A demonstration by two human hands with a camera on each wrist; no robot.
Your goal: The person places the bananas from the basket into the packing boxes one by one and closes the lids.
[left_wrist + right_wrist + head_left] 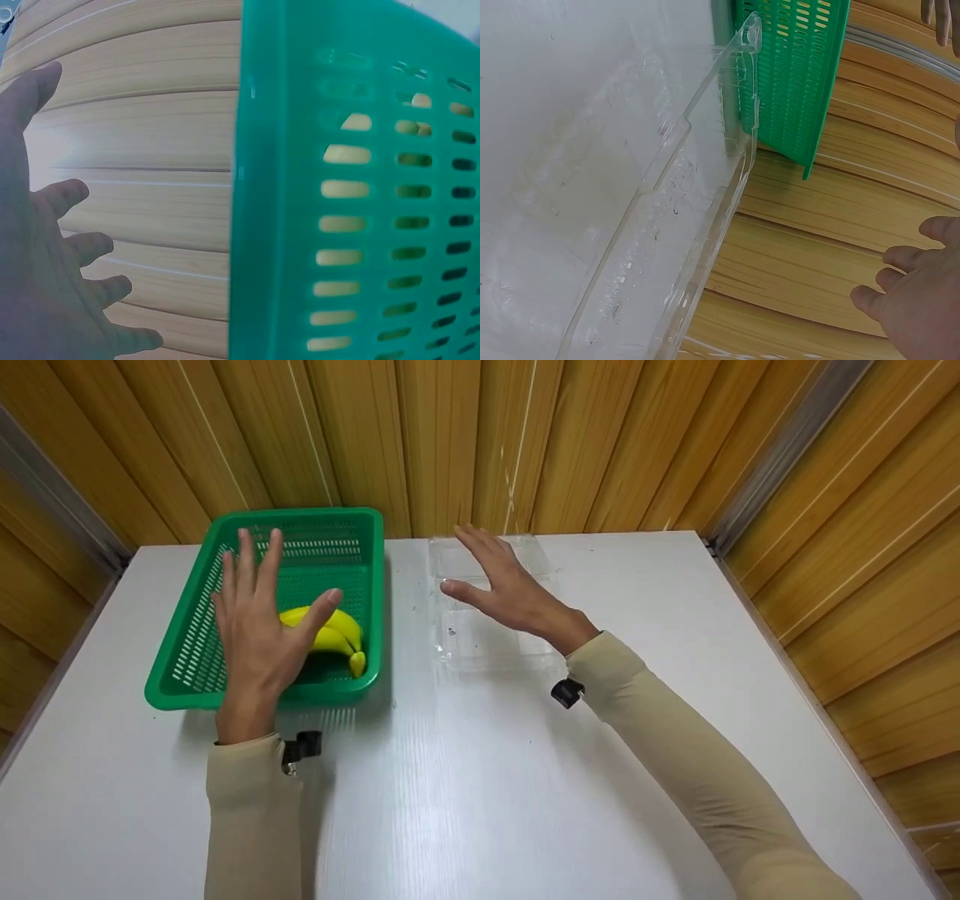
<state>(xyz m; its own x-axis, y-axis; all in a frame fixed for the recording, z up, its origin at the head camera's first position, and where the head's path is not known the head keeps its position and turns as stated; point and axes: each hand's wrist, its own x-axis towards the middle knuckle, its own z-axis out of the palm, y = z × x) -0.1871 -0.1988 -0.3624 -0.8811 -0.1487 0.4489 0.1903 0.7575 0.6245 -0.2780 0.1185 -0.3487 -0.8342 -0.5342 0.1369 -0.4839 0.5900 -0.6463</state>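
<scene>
The left hand, fingers spread, hovers over a green basket holding bananas toward its right side. The right hand, fingers extended, hovers above a clear plastic container on the white table.

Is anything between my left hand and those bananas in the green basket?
Nothing visible: your left hand is raised above the open-topped green basket, and the bananas lie inside with no lid over them.

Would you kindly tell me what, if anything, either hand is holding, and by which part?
Nothing is held: the left hand and the right hand are both empty.
</scene>
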